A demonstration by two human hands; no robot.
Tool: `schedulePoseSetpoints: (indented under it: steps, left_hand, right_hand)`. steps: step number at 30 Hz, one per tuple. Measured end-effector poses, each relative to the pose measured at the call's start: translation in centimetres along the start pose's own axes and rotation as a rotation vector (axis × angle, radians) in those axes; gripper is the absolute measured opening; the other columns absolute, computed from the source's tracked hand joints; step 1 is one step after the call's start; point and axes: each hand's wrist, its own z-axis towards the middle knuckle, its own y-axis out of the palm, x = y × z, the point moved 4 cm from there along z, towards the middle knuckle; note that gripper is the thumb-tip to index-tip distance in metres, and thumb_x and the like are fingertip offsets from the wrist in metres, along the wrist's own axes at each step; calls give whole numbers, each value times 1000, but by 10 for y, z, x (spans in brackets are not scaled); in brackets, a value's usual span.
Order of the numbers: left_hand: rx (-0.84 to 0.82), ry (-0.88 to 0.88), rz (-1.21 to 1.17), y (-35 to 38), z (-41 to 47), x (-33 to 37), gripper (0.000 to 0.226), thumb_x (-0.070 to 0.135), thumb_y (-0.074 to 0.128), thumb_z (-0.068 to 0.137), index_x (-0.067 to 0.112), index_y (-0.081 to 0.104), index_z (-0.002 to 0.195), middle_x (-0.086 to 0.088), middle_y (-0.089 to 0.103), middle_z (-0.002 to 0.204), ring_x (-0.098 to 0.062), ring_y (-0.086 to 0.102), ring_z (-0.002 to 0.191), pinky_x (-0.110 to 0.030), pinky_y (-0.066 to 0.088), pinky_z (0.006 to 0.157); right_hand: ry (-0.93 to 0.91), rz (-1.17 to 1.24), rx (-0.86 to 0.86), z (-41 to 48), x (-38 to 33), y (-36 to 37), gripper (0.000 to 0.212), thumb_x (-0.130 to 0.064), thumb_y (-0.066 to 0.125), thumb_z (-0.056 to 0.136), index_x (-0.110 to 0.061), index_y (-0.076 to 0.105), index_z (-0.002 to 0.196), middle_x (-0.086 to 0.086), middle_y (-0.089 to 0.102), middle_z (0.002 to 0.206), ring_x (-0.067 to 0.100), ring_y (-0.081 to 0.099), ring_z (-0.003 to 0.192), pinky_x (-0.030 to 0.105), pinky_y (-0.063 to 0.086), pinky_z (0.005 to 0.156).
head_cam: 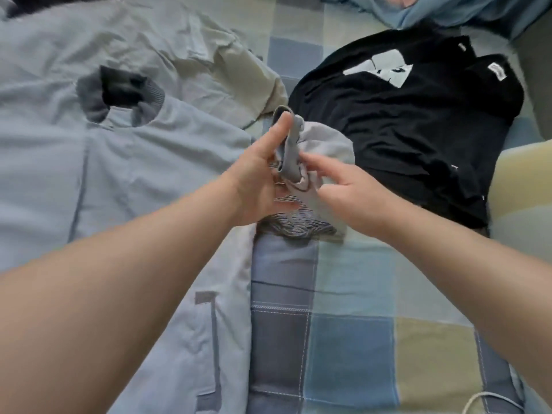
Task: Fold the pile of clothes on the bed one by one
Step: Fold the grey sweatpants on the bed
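Gripping the darker band of a small grey garment (325,144), the left hand (263,180) pinches it with the thumb pressed up along the band's near side and the fingers curled behind it, holding the piece just above the bed (358,339) at the middle of the view. The right hand (340,189) comes in from the other side, its forefinger laid nearly straight against the pale cloth just beside the band; the lower cloth hangs over the thumb side of that hand, and with the blur I cannot tell whether it pinches the garment or only touches it. A finely striped part of the same bundle sags below both hands and rests bunched on the patchwork cover of blue, green and yellow squares. To the left, a light blue jacket (89,174) lies spread flat on the bed, its dark grey ribbed collar (95,106) open toward the far side; the left forearm crosses over its lower edge. A crumpled beige garment (233,70) lies beyond the jacket, partly on top of it. To the right of the hands lies a black T-shirt (403,130) with a white print, its near edge just behind the held garment. Some blue cloth (448,10) is heaped at the far right corner, and a pale cable (478,398) curls at the near right edge.
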Motion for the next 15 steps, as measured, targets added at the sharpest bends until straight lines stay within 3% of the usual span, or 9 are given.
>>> schedulePoseSetpoints:
  steps: [3,6,8,12,15]
  left_hand:
    - [90,-27,144,-58,-20,8,45,59,65,84,24,71,112,-3,74,98,-21,71,94,-41,55,87]
    - [291,13,59,-130,-36,15,30,32,62,94,18,69,120,-5,74,105,-20,70,89,-39,59,79]
    - [412,61,-28,-182,-49,22,28,20,64,94,13,69,120,-6,74,108,-23,72,89,-42,61,80]
    - [508,173,-49,-290,-83,51,30,10,68,92,9,67,121,-11,74,111,-24,74,90,-41,63,70]
    - [592,248,14,-375,-118,82,29,12,68,91,15,65,119,-9,74,107,-27,73,94,-49,62,78]
  right_hand:
    - [10,90,-76,17,-38,44,77,-14,37,70,-27,45,146,-6,57,135,4,48,130,23,37,109]
    - [52,329,-21,41,-66,92,59,0,36,84,-20,49,138,1,65,124,-9,61,106,9,45,79]
    - [84,349,34,60,-87,124,58,0,31,93,-24,49,143,-2,63,130,-4,57,118,16,41,86]
    - [161,464,57,102,-138,196,56,-40,40,93,-36,45,148,-10,47,153,12,37,144,38,26,115]
    - [203,524,-9,139,-191,263,51,-38,27,102,-39,40,152,-12,36,160,13,23,151,44,11,121]
